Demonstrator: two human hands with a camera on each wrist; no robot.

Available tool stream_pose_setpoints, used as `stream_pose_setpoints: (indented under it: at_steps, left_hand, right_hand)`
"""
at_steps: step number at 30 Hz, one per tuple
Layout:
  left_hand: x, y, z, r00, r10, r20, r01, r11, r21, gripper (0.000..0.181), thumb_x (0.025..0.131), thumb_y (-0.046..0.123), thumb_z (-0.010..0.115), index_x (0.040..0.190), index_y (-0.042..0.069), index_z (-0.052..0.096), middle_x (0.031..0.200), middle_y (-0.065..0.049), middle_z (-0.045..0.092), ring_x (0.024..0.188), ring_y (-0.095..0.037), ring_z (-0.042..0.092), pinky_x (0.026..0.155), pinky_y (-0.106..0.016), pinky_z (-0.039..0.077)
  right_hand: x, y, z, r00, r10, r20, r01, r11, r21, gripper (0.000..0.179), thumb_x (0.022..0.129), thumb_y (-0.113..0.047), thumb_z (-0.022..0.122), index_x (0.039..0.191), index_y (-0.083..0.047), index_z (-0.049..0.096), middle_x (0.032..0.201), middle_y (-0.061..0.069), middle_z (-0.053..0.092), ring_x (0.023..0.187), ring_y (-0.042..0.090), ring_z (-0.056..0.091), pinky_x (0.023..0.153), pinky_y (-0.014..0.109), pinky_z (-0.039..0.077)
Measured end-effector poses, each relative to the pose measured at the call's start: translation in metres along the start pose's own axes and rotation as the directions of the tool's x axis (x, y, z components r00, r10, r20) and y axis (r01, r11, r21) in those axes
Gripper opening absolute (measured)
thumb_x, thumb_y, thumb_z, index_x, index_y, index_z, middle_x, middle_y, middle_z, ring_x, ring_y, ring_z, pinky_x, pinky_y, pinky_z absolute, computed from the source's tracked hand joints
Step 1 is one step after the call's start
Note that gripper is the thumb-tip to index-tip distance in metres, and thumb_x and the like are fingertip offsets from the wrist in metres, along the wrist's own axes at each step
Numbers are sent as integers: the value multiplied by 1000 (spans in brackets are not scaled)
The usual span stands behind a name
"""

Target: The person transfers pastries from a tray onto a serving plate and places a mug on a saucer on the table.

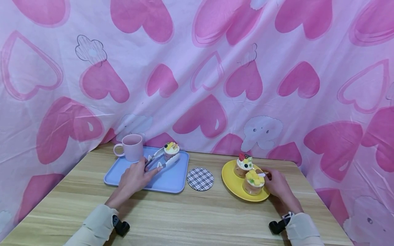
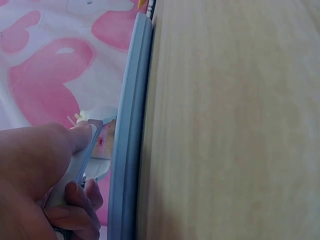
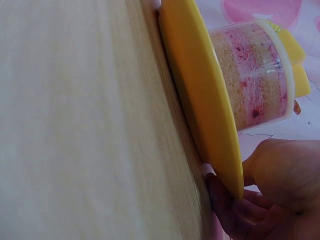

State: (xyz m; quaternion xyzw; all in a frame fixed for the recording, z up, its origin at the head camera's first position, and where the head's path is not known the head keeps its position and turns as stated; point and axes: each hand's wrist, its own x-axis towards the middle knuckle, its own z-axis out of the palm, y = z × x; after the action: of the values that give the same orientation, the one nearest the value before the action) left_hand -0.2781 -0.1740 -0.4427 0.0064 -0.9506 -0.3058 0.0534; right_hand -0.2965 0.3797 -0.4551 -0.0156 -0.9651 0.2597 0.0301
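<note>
My left hand [image 1: 134, 176] holds a pair of tongs [image 1: 170, 161] over the blue tray [image 1: 166, 186]. The tongs' two arms stand either side of a small fruit-topped cake cup [image 1: 171, 149] on the tray; whether they touch it I cannot tell. In the left wrist view, the thumb [image 2: 77, 137] lies along one tong arm. At the right, my right hand [image 1: 279, 184] pinches the rim of the yellow plate [image 3: 200, 85], with fingers under its edge. On that plate stand a mango-topped cake cup [image 1: 253, 184] and, behind it, a berry-topped one [image 1: 243, 166].
A pink mug [image 1: 133, 147] stands at the tray's back left corner. Between tray and plate lies a round checkered coaster [image 1: 200, 179]. Behind the wooden table [image 1: 197, 218] hangs a pink heart-patterned cloth [image 1: 203, 116].
</note>
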Motion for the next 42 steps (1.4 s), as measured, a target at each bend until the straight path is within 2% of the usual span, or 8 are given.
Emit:
stream_pose_setpoints:
  at_steps: [15,23,31,42]
  left_hand:
    - [-2,6,-1,999,38,-21,-38,999,20,57,95,58,78,109,7,55,80,-7,51,65,-21,53,56,-32,38]
    - [-3,9,-2,999,35,-13,-35,999,1,58,96,58,78,112,7,55,80,-7,50,64,-21,53,56,-32,39]
    - [-4,14,-3,997,72,-34,-72,997,-2,58,95,58,78,110,7,55,79,-7,51,63,-20,53,54,-32,38]
    - [-9,27,1,995,101,-7,-101,995,-21,59,95,60,78,113,8,57,79,-5,53,63,-19,53,54,-30,40]
  right_hand:
    - [0,0,-1,1000,-11,-2,11,1000,5,45,107,-5,54,150,3,58,115,23,69,96,30,63,79,37,55]
    - [-1,-1,-1,1000,-7,-3,7,1000,-2,45,107,-5,53,151,4,57,118,24,70,98,30,64,82,41,57]
    - [-1,-2,-1,1000,12,9,-12,1000,7,45,108,-5,53,152,3,56,117,24,69,99,31,63,81,41,57]
    - [-1,-2,-1,1000,2,2,-2,1000,-1,44,108,-5,54,151,4,57,117,25,69,99,31,64,82,42,57]
